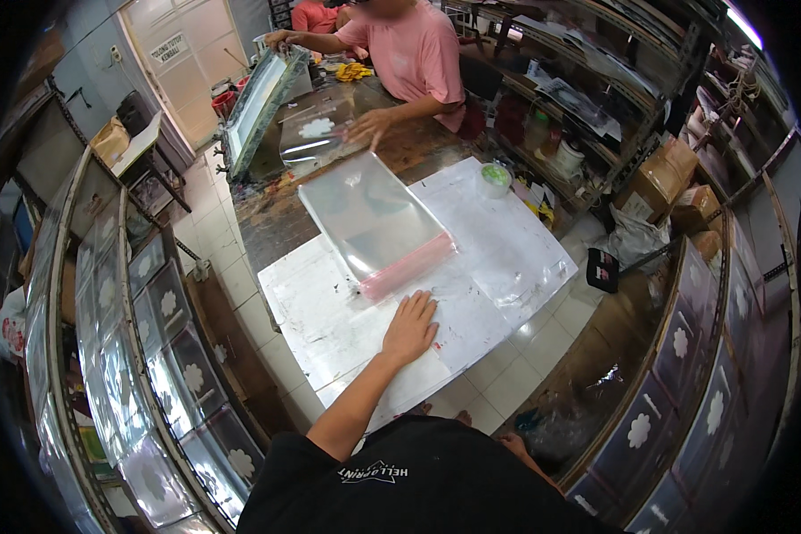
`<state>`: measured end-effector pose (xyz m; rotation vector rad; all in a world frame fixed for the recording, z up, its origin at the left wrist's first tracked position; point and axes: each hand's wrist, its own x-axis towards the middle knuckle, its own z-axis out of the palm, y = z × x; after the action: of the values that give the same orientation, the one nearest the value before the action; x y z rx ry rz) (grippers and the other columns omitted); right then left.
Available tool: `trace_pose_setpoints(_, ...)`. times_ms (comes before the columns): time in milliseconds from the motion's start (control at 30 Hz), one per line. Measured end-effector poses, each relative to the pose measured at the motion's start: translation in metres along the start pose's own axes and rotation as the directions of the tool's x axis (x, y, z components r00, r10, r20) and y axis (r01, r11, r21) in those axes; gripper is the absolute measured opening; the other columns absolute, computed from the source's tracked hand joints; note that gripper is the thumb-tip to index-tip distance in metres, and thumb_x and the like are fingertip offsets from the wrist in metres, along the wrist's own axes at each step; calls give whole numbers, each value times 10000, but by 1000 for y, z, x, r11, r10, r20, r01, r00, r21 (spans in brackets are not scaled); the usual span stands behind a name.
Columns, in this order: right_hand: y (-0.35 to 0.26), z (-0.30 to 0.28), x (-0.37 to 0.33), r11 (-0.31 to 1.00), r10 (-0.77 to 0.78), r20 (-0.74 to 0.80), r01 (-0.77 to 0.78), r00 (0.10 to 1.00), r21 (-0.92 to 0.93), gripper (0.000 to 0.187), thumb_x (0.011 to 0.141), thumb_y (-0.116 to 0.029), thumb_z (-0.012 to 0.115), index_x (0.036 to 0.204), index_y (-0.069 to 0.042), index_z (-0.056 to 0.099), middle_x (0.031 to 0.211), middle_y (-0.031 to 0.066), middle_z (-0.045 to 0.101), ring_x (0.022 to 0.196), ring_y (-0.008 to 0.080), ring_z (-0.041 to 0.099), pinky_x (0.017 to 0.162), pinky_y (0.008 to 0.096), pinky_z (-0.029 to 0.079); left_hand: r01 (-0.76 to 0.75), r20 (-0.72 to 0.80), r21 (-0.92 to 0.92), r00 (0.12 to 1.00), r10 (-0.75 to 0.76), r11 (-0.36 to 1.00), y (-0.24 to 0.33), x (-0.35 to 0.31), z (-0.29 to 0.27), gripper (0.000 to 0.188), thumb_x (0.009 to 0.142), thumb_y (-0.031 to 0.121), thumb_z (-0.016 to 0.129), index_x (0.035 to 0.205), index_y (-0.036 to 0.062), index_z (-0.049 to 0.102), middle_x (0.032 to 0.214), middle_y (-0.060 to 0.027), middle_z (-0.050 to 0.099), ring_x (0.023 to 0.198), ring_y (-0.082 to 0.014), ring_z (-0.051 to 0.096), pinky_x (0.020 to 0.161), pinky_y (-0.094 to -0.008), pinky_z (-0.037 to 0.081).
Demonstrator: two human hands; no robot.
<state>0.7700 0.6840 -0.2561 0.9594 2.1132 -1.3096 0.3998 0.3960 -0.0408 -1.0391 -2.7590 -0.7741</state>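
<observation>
My left hand (pixel 410 326) lies flat on the white sheet (pixel 498 240) covering the table's near part, fingers spread and holding nothing. Just beyond my fingertips is a thick stack of clear plastic bags (pixel 374 214), with a pinkish edge on the near side. Low at my side, past the table's near edge, my right hand (pixel 511 440) shows only in part; its fingers are too small and hidden to read. Across the table a co-worker in a pink shirt (pixel 414 53) grips a tilted printing screen (pixel 262 107) and reaches over a clear bag with a white flower print (pixel 319 129).
Racks of printed clear bags stand at my left (pixel 191 378) and right (pixel 641 427). A small tub with green contents (pixel 495 178) sits on the table's right side. Metal shelves (pixel 587 80) and cardboard boxes (pixel 663 173) line the far right. A yellow cloth (pixel 353 71) lies at the back.
</observation>
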Motion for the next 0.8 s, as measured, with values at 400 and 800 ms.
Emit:
trace_pose_setpoints(400, -28, 23, -35, 951, 106, -121, -64, 987, 304, 259, 910, -135, 585, 1091, 34, 662, 927, 139, 702, 807, 209, 703, 647, 353, 554, -31, -467, 82, 882, 66, 996, 0, 39, -42, 596, 815, 183, 715, 1357, 39, 513, 1407, -219, 485, 1285, -394, 460, 1086, -555, 333)
trace_pose_setpoints(800, -17, 53, -45, 772, 209, -177, -51, 962, 633, 292, 929, -165, 630, 1169, -2, 657, 979, 97, 696, 801, 171, 677, 709, 313, 545, -261, -3, 247, 963, 270, 933, 11, 38, 1, 216, 864, 180, 621, 1048, 73, 655, 1040, -95, 636, 963, -273, 584, 866, -457, 408)
